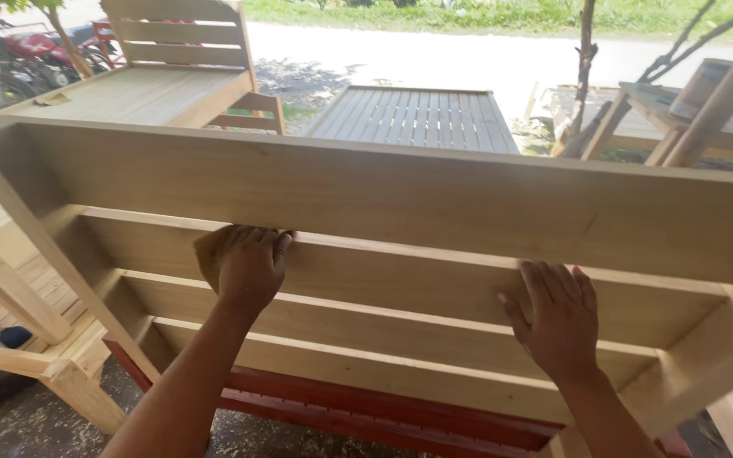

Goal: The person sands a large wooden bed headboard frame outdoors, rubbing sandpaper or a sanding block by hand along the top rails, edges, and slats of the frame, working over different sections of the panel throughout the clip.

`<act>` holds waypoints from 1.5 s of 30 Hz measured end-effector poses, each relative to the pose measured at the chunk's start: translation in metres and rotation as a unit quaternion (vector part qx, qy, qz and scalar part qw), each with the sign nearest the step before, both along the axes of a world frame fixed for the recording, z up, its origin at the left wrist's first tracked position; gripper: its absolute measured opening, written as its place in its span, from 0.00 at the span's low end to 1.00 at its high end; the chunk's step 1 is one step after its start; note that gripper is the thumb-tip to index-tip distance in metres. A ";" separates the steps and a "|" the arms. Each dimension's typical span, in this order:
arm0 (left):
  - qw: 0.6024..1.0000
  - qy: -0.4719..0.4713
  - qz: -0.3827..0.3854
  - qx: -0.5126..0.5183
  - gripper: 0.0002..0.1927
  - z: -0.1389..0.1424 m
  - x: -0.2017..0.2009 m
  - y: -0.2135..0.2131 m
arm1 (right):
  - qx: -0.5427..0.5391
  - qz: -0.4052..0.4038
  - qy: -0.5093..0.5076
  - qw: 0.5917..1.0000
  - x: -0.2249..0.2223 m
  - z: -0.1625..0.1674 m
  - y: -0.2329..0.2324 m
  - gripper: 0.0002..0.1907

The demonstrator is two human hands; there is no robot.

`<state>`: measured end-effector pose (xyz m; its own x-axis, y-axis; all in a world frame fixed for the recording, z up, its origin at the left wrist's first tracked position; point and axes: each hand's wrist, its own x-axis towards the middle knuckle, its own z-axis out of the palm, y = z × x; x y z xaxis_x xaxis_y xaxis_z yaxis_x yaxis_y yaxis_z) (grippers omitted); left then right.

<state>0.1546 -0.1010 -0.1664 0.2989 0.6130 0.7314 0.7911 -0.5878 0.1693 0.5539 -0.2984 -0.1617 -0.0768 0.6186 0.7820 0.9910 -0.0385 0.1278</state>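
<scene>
The left hand (250,265) presses a tan, worn sheet of sandpaper (208,257) against the second slat of a pale, unfinished wooden slatted bench frame (400,199), fingers curled over the sheet and holding it flat to the wood at about ten o'clock of the view's centre. The right hand (557,318) lies open at four o'clock, palm down on the same slat, gripping nothing. The frame looks stiff, heavy and rough-grained, likely best taken by its thick top rail or end posts; the sandpaper seems thin, limp and easily creased. Below, at six o'clock, runs a red painted beam (366,416) over gritty ground. At twelve o'clock stands a grey slatted panel (417,117), at eleven another pale wooden bench (154,89), and a red motorcycle (2,55) beyond, outdoors in sunlight.
</scene>
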 end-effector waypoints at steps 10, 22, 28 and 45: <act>0.996 0.046 -0.080 -0.012 0.17 -0.005 0.310 -0.130 | 0.013 0.054 0.120 0.991 0.056 -0.024 -0.024 0.25; 0.995 0.008 -0.092 0.023 0.15 -0.016 0.174 -0.064 | 0.056 -0.037 0.080 0.995 0.106 -0.030 -0.043 0.21; 0.998 -0.045 -0.032 0.032 0.15 0.006 0.122 -0.064 | 0.090 -0.043 0.134 0.986 0.089 -0.044 -0.024 0.25; 0.990 -0.065 -0.119 0.025 0.10 0.001 0.171 -0.090 | 0.044 -0.069 0.112 0.990 0.043 -0.039 -0.003 0.28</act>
